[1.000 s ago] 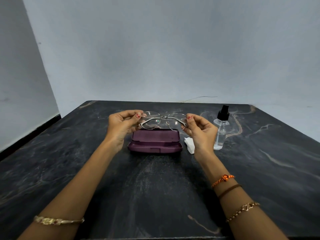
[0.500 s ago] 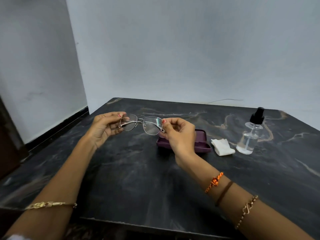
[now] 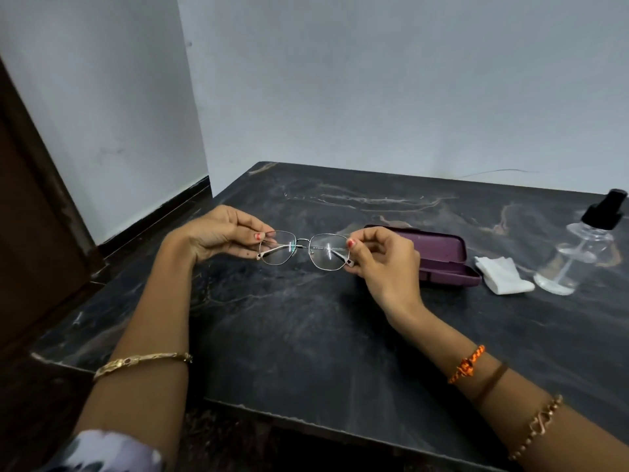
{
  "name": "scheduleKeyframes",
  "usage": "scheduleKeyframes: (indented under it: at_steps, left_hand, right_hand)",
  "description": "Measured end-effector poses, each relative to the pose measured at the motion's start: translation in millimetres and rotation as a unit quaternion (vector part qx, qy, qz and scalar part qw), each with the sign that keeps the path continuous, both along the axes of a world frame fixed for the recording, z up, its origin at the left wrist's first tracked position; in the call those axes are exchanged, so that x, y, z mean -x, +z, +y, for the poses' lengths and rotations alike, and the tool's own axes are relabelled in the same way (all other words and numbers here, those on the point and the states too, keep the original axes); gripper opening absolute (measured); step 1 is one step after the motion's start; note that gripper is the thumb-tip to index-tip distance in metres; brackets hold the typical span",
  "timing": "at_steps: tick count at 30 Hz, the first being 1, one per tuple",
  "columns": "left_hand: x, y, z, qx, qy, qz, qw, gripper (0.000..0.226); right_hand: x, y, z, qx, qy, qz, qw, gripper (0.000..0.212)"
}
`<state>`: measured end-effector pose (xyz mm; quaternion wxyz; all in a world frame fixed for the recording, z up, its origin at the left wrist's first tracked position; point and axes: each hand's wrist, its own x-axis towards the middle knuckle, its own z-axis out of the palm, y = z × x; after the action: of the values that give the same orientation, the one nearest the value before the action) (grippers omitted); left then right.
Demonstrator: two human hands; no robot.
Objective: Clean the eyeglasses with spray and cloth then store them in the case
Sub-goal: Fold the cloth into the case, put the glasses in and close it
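Thin metal-framed eyeglasses [image 3: 304, 249] hang above the dark marble table [image 3: 306, 335], lenses facing me. My left hand [image 3: 221, 233] pinches the frame's left end and my right hand [image 3: 384, 260] pinches its right end. To the right of my right hand lies the purple glasses case [image 3: 442, 257], closed, partly hidden by that hand. A folded white cloth [image 3: 502, 275] lies right of the case. The clear spray bottle [image 3: 575, 253] with a black nozzle stands at the far right edge of the view.
The table's front edge runs from lower left to lower right, and its left edge is close to my left forearm. A pale wall stands behind the table. A dark wooden panel [image 3: 30, 216] rises at the left.
The view has swung left, so the case, cloth and bottle now sit further right. Both hands have carried the glasses leftwards, off the case and over bare table.
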<state>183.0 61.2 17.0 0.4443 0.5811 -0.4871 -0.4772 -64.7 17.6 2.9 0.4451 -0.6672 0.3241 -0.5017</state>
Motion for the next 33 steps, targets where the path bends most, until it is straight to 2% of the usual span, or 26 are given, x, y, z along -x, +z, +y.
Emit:
scheduleKeyframes:
  at_steps: [9,17,27,33]
  left_hand:
    - [-5,-3,3,-0.072,-0.014,-0.04,0.997,0.039]
    - [-4,0,6,-0.088,-0.007,-0.057,0.995,0.036]
    - [1,6,10,-0.074,0.038,-0.082,0.993,0.026]
    - [5,8,11,-0.073,0.068,-0.072,0.992,0.023]
  right_hand:
    - [2,-5,0,0.056,0.011,0.07,0.996,0.027]
    - [3,-9,-2,0.06,0.007,0.105,0.993,0.013]
    - [3,-12,-3,0.091,0.006,0.159,0.983,0.017]
    - [2,-12,-4,0.118,-0.008,0.201,0.972,0.005]
